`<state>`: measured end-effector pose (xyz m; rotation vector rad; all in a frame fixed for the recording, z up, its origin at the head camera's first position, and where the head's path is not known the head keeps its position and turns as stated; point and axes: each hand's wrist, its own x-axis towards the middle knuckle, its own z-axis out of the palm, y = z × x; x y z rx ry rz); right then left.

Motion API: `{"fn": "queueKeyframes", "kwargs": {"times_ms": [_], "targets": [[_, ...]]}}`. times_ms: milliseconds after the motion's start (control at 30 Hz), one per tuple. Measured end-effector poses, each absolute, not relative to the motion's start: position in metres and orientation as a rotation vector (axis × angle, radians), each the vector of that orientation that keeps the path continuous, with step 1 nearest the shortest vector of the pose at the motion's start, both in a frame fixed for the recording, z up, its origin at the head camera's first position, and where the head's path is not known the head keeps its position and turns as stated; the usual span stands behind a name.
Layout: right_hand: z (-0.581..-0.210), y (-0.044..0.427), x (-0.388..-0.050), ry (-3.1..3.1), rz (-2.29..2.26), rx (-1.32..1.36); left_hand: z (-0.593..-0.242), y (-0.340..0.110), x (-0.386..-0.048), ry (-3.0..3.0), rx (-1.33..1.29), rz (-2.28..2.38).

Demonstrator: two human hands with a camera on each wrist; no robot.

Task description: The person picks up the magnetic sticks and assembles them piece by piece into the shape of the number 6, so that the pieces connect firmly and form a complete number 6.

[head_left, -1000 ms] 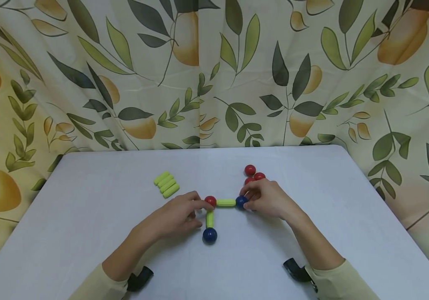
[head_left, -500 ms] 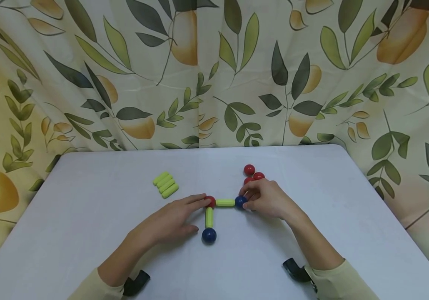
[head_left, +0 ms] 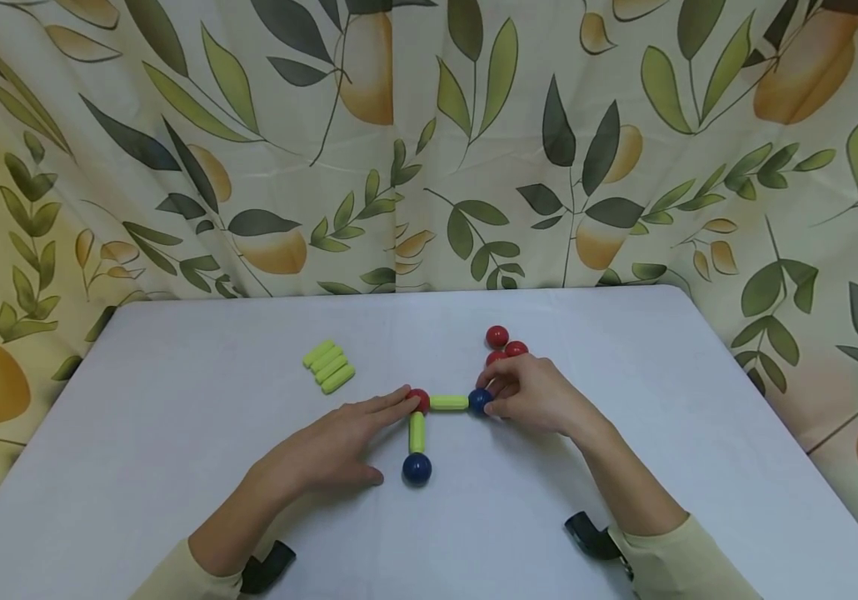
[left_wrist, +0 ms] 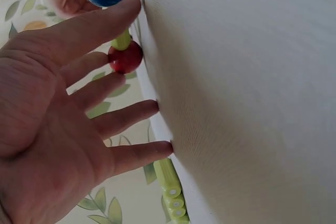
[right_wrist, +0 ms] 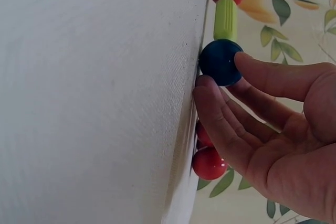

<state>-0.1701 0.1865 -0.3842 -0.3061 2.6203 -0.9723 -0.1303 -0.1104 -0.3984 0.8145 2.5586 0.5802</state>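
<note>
On the table lies an L-shaped piece of balls and rods. A red ball (head_left: 419,401) forms its corner. One lime-green rod (head_left: 448,402) runs right from it to a blue ball (head_left: 480,402); a second green rod (head_left: 417,432) runs toward the near side to another blue ball (head_left: 417,469). My left hand (head_left: 331,442) has its fingers stretched out, the fingertips touching the red ball and the thumb spread apart. With thumb and fingers, my right hand (head_left: 537,396) pinches the right blue ball, as the right wrist view also shows.
Several loose green rods (head_left: 329,367) lie side by side at the back left. Loose red balls (head_left: 497,337) sit just behind my right hand, partly hidden by it. A leaf-and-fruit patterned curtain (head_left: 429,150) hangs behind the white table (head_left: 174,358).
My left fingers have straightened over the red ball, and the left thumb has drawn back leftward from the near rod. My right hand keeps its hold on the blue ball.
</note>
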Motion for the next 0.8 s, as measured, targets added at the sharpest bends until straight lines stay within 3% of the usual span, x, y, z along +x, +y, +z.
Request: {"fn": "queueKeyframes", "kwargs": {"times_ms": [500,800], "targets": [[-0.381,0.188,-0.174,2.618,-0.902,-0.362,-0.399,-0.112,-0.130,2.556,0.830,0.578],[-0.359,0.164,-0.187,2.678,-0.824,-0.506,-0.400,-0.112,-0.130,2.548,0.816,0.587]]}}
